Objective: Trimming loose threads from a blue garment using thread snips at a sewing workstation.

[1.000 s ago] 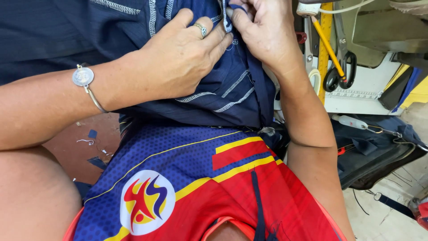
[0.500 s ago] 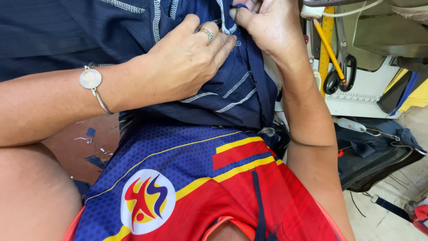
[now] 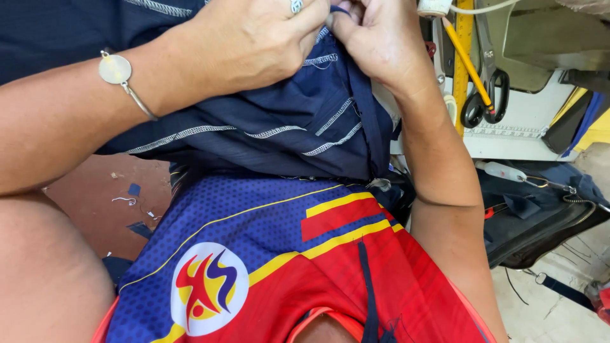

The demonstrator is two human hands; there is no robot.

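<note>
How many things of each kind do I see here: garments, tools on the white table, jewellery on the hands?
Garments: 2, navy garment and red-blue shirt.
Tools: 3, scissors, pencil, yellow ruler.
Jewellery: 2, bracelet and ring, both on the left hand.
Total: 7

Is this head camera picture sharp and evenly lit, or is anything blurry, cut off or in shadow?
Head view: bright, even light, no glare; the left hand and right hand pinching the dark blue garment are sharp but cropped at the top edge; the scissors look clear; the floor under the arm lies in soft shadow.
</note>
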